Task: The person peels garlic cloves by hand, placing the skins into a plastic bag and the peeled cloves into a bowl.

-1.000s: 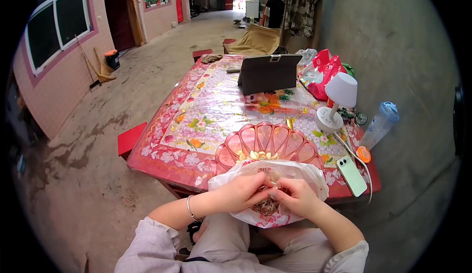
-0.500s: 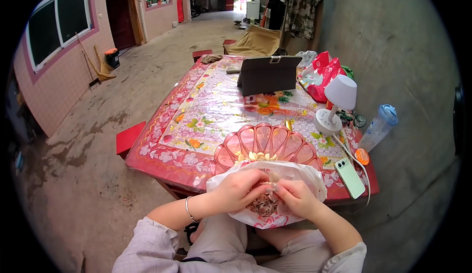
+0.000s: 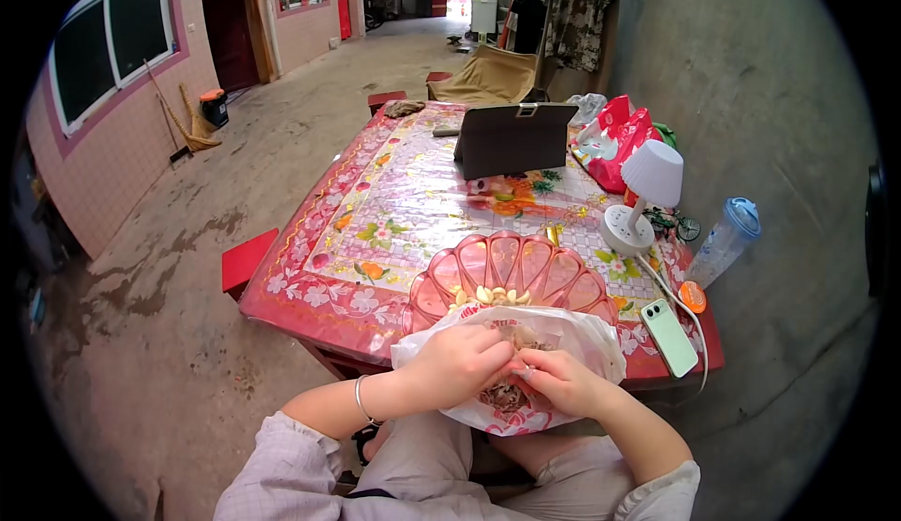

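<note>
My left hand and my right hand meet fingertip to fingertip over an open white plastic bag. Both are closed in a pinch on a small garlic clove, mostly covered by the fingers. Dry papery garlic skins lie inside the bag, below my hands. Just beyond the bag is a pink translucent scalloped plate, with several pale peeled garlic cloves at its near side. The bag's rim overlaps the near part of the plate.
The table has a red floral cover. A tablet in a dark case stands at its far side. To the right are a white lamp, a red bag, a green phone, a cable and a bottle. A red stool stands left.
My fingertips have drawn closer together and a little lower, hiding more of the clove. My left fingers are more curled. The bag and plate have barely shifted.
</note>
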{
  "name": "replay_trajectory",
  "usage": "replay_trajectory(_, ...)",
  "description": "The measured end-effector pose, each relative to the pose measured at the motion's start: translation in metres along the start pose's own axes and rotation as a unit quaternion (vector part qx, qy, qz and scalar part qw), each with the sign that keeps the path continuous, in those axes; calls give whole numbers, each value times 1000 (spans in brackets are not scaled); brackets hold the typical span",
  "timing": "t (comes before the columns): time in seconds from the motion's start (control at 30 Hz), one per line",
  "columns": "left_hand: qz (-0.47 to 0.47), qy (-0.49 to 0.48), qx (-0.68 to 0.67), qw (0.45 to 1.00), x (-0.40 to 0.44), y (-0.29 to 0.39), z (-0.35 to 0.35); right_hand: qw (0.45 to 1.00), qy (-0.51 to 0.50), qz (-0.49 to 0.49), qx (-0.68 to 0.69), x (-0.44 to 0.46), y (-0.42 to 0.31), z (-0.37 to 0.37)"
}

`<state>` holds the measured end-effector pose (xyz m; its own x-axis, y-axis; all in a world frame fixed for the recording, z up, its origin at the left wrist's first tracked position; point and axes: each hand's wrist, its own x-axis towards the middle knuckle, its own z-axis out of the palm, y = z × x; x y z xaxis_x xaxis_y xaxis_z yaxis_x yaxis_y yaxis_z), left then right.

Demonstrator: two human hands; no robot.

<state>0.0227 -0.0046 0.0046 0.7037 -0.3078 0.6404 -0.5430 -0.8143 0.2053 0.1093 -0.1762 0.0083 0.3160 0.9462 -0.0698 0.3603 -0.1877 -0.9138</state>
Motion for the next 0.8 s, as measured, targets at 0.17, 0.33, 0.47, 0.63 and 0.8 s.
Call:
replay_trajectory(0.17, 38, 6, 35, 999, 3, 3, 0, 999, -26, -30, -28, 1, -2, -2)
replay_trajectory(0.33, 53, 9, 79, 995, 6, 3, -1, 998, -42, -25, 38, -3, -1, -6)
replay_trajectory(0.47, 80, -9, 87, 993, 9, 0, -8, 995, -68, -15, 73, -3, 2, -6)
replay_trajectory(0.63, 103, -63, 96, 988, 12, -3, -14, 998, -59, 19, -10, -1, -5, -3)
replay_trajectory(0.8, 121, -79, 63, 988, 13, -7, -14, 998, -53, -10, -30, -1, -3, -3)
